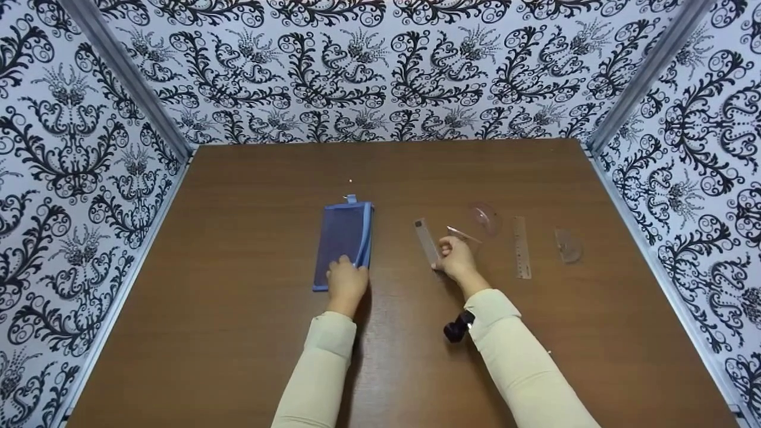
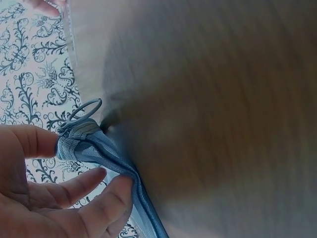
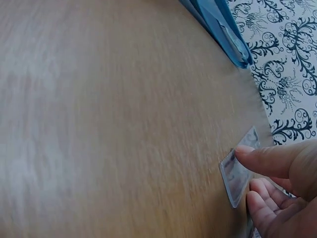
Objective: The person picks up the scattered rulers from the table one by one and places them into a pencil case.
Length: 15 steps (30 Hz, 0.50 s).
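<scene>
A blue mesh zip pouch (image 1: 342,238) lies on the table left of centre. My left hand (image 1: 348,282) grips its near end; in the left wrist view the thumb and fingers are around the pouch's zipped edge (image 2: 106,153), beside a ring-shaped zip pull (image 2: 86,110). To the right, my right hand (image 1: 458,260) pinches the near end of a clear ruler (image 1: 425,241). In the right wrist view the thumb lies on top of the clear ruler (image 3: 235,176), with the other fingers curled below. Just beyond that hand is a clear set square (image 1: 465,234), partly hidden by it.
A pinkish clear protractor (image 1: 486,219), a second clear ruler (image 1: 522,246) and another protractor (image 1: 569,245) lie to the right on the brown table (image 1: 250,345). Patterned walls (image 1: 380,71) stand around the table's back and sides. A black device (image 1: 458,328) is at the right cuff.
</scene>
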Available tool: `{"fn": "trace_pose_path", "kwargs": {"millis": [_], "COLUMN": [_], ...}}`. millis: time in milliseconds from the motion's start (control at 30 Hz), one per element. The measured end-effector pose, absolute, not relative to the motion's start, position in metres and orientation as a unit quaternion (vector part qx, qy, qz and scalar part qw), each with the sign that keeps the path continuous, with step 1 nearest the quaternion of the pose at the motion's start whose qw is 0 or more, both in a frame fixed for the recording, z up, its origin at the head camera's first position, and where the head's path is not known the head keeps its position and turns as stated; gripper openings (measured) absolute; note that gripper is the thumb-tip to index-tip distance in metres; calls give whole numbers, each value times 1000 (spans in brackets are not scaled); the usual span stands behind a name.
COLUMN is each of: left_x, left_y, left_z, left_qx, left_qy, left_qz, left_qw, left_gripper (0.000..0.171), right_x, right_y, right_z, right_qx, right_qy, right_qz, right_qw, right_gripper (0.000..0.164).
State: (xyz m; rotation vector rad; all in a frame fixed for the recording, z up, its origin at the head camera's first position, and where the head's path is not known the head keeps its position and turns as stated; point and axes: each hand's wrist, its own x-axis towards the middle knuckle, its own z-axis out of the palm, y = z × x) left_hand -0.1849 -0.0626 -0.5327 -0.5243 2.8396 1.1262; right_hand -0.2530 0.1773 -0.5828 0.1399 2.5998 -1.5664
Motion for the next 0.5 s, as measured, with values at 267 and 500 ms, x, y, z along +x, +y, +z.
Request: {"fn": "trace_pose_path", "kwargs": {"millis": [267, 500], "left_x": [-185, -186], "left_y": [-62, -62], "left_z": [-531, -533], "left_qx": [-170, -172], "left_qy": [913, 914], "left_qz": [371, 367], "left_qw": [19, 13], "left_gripper": [44, 43], "right_x": [-233, -230], "right_y": [162, 157], "right_z": [-548, -548], "right_qx": [66, 89], "right_qy": [882, 877], "right_qz": [-465, -471], "right_qw": [49, 39], "right_gripper": [60, 65]}}
